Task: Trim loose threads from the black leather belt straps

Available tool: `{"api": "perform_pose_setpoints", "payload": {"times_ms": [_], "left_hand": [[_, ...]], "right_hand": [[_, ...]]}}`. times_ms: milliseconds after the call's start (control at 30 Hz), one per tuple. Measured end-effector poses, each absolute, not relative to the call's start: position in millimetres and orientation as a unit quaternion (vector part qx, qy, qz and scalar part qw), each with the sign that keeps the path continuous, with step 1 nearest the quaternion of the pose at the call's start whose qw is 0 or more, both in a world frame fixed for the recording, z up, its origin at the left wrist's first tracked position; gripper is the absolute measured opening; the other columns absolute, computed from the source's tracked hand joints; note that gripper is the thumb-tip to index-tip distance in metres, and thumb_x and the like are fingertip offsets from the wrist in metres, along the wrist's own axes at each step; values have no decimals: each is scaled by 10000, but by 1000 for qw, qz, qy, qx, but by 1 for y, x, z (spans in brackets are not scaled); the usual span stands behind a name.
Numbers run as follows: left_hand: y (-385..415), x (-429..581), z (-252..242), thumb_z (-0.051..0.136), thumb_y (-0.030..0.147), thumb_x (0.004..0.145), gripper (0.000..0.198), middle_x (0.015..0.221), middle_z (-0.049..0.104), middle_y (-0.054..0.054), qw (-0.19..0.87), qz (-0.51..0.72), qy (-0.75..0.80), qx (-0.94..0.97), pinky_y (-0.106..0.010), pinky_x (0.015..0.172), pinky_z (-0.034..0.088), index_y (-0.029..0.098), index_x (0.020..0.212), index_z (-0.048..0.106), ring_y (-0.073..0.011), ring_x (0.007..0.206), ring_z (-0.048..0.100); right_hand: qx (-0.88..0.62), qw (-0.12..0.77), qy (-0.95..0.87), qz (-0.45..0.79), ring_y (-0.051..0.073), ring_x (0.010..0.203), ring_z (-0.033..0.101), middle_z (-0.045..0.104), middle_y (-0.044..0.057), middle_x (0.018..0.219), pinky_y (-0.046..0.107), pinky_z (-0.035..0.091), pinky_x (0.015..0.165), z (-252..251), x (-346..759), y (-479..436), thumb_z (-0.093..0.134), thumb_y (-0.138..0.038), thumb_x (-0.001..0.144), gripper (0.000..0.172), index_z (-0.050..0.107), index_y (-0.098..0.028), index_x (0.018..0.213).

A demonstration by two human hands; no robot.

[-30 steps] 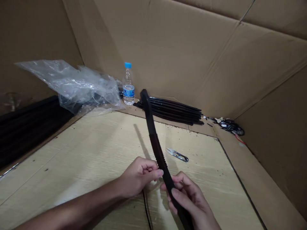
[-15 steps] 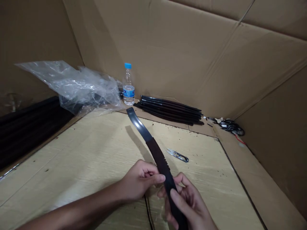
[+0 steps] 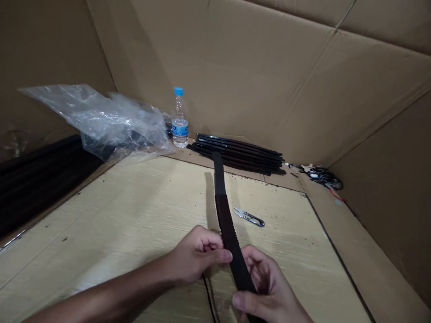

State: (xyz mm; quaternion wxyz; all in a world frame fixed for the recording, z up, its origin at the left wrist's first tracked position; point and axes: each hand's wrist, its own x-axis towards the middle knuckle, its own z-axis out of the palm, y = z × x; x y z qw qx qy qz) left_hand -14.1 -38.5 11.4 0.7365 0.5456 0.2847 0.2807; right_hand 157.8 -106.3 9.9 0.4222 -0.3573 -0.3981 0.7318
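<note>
A long, slightly curved black strip (image 3: 219,175) stretches away from me over the board, its far end bare and smooth. Around its middle is a dark brown covering (image 3: 226,217) with a ridged edge, like wound cord. My left hand (image 3: 202,253) is closed, thumb and fingers pinching at the strip's left edge just below the covering. Lower down, my right hand (image 3: 266,287) grips the near part of the strip between thumb and fingers. A thin black cord (image 3: 209,296) hangs below my left hand. To the right of the strip lie small thread snips (image 3: 249,217).
Behind the pale board (image 3: 134,202) lie several dark strips (image 3: 239,153) in a stack. A water bottle (image 3: 180,121) and crumpled clear plastic (image 3: 114,123) stand farther left, above more dark lengths (image 3: 40,179). Tangled cord (image 3: 325,177) sits back right. Cardboard walls (image 3: 229,67) surround the board.
The strip's far end has swung to the right and the strip has turned about its length. My right thumb has shifted lower and left; my left hand stays in nearly the same place.
</note>
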Motion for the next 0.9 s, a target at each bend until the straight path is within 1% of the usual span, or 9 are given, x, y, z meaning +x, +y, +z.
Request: {"api": "perform_pose_setpoints", "payload": {"times_ms": [100, 200, 333, 433, 500, 667, 733, 800, 900], "left_hand": [[-39, -14, 9, 695, 540, 712, 468, 498, 451, 37, 737, 275, 284, 548, -220, 483, 242, 108, 561, 597, -74, 483, 345], [-39, -13, 8, 676, 537, 727, 461, 556, 564, -19, 740, 267, 296, 541, -235, 502, 279, 91, 612, 649, -101, 512, 425], [-39, -12, 8, 648, 543, 744, 468, 537, 546, -6, 710, 271, 340, 554, -231, 478, 259, 92, 620, 654, -84, 479, 375], [-39, -11, 8, 751, 498, 654, 417, 483, 451, 53, 720, 281, 336, 539, -212, 461, 237, 107, 589, 622, -58, 457, 289], [-40, -10, 10, 796, 477, 603, 406, 479, 454, 58, 739, 283, 319, 521, -205, 469, 266, 108, 593, 627, -60, 464, 323], [-44, -9, 14, 747, 512, 669, 426, 647, 651, -40, 762, 273, 287, 513, -236, 559, 373, 93, 737, 711, -127, 580, 515], [-44, -10, 13, 718, 529, 697, 436, 643, 650, -44, 764, 273, 273, 517, -238, 559, 372, 94, 722, 707, -131, 578, 520], [-43, -11, 13, 693, 538, 722, 448, 603, 619, -33, 752, 276, 267, 535, -231, 545, 352, 95, 659, 681, -121, 559, 504], [-41, -12, 11, 657, 543, 751, 470, 565, 575, -15, 732, 287, 281, 551, -222, 527, 316, 101, 594, 634, -100, 532, 458]], "right_hand": [[-358, 434, -379, 735, 15, 451, 408, 534, -67, 713, 125, 409, 420, 14, 157, -108, 808, -283, 706, 373, 467, -215, 839], [-394, 436, -364, 723, 20, 441, 450, 598, -29, 746, 130, 366, 412, 20, 155, -109, 736, -369, 784, 315, 487, -206, 887], [-425, 471, -329, 700, 59, 522, 510, 664, 44, 815, 183, 387, 487, 23, 154, -108, 713, -426, 790, 310, 614, -168, 929], [-434, 475, -340, 685, 78, 560, 532, 655, 37, 834, 215, 417, 542, 20, 155, -109, 755, -422, 750, 395, 645, -191, 1051], [-441, 468, -348, 682, 82, 579, 538, 647, 31, 859, 219, 435, 559, 16, 156, -111, 782, -417, 723, 476, 631, -211, 1124], [-417, 448, -376, 696, 74, 547, 524, 602, -6, 756, 207, 497, 541, 10, 154, -112, 795, -388, 712, 332, 628, -173, 901], [-397, 442, -361, 718, 64, 475, 499, 591, -30, 701, 193, 484, 453, 12, 152, -110, 783, -379, 727, 319, 559, -190, 851], [-397, 451, -327, 729, 47, 415, 477, 620, -26, 679, 153, 411, 391, 15, 150, -109, 741, -399, 772, 314, 507, -196, 825], [-399, 487, -259, 733, 60, 476, 542, 694, 38, 765, 157, 395, 448, 22, 149, -109, 727, -431, 778, 331, 510, -183, 808]]}}
